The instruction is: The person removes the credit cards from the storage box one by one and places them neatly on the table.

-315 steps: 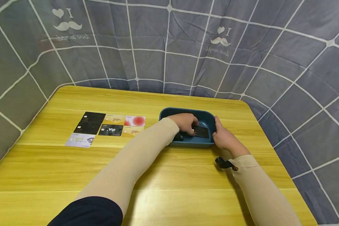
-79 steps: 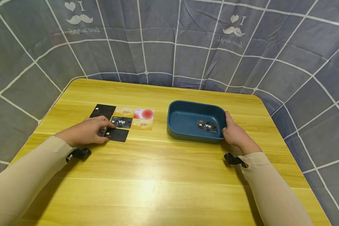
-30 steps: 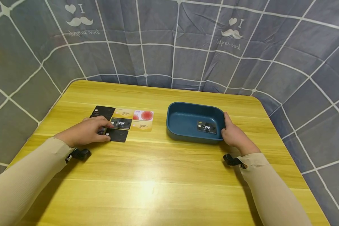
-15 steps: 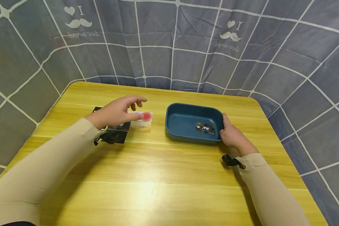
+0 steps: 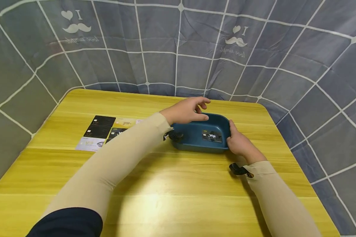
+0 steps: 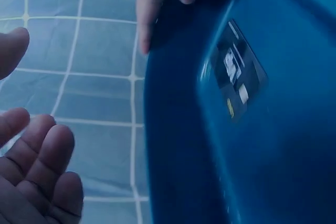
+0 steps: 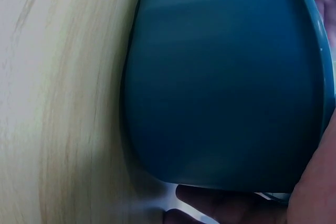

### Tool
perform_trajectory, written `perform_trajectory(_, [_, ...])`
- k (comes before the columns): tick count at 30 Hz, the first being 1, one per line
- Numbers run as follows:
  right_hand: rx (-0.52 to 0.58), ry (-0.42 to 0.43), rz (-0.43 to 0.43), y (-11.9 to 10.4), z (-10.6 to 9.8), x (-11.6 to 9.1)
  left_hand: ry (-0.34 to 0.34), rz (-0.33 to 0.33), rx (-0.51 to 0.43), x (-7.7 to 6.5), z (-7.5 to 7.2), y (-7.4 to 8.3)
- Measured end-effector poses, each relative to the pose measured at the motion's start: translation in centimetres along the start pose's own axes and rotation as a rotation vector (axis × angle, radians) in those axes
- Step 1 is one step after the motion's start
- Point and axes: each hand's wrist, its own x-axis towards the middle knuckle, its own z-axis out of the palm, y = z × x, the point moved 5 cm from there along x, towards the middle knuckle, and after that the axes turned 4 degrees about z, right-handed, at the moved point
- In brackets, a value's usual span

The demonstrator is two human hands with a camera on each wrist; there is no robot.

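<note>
My left hand hovers over the far left part of a dark blue rectangular bin. Its thumb and loosely bent fingers are apart, with nothing between them in the left wrist view. One black Vip card lies flat on the bin's floor near the right end. That end is gripped by my right hand, its thumb over the rim and its fingers along the outer wall. At left are laid-out cards: black VIP cards, a silver VIP card, a gold card and another black Vip card.
My left sleeve hides the right and front part of the card layout; a corner of a pink card shows. The yellow wooden table has a grey checked curtain behind it and at its sides.
Earlier my left hand held a black card in the bin, then was setting it down in the front row of cards. It has since moved right to the bin. My right hand stays on the bin.
</note>
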Motion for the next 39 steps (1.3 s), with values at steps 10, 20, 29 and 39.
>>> perform_trajectory(10, [0.006,-0.008,0.015,0.2,-0.2,0.2,-0.049,0.003,0.033,4.9,3.3,-0.6])
perform_trajectory(20, [0.008,0.005,-0.005,0.2,-0.1,0.3,-0.224,-0.073,0.124,4.9,6.3,-3.4])
perform_trajectory(29, [0.008,0.007,-0.005,0.3,0.1,0.4,-0.324,-0.191,0.207,4.8,8.0,-5.5])
perform_trajectory(39, [-0.004,0.005,0.009,0.4,0.1,0.5,-0.347,-0.178,0.282,4.9,8.5,-5.2])
